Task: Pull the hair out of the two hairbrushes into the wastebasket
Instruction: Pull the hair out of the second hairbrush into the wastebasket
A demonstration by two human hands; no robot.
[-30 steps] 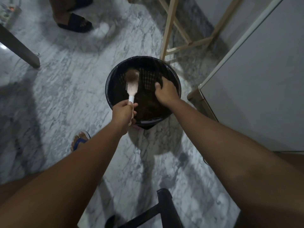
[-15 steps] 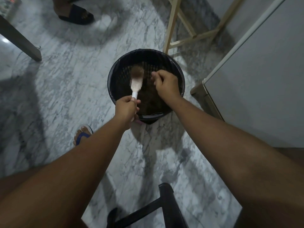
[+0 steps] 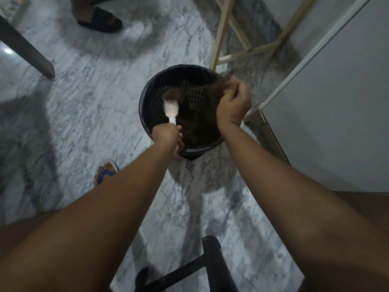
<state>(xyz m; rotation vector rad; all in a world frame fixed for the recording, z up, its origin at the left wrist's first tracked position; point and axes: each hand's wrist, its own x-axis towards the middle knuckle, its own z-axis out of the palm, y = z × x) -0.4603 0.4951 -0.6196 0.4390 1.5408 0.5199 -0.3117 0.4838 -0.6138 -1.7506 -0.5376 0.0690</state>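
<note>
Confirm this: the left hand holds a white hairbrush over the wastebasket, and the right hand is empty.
Not empty: in the head view the right hand pinches a tuft of brown hair. The left hand does hold the white hairbrush over the wastebasket.

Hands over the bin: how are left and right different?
The left hand grips the white brush by its handle; the right hand pinches a clump of brown hair. The left hand sits nearer the person, the right hand farther off. Both hang over the black bin.

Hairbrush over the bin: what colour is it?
The hairbrush is white, bristles and handle alike; the head view shows it clearly against the black wastebasket.
</note>
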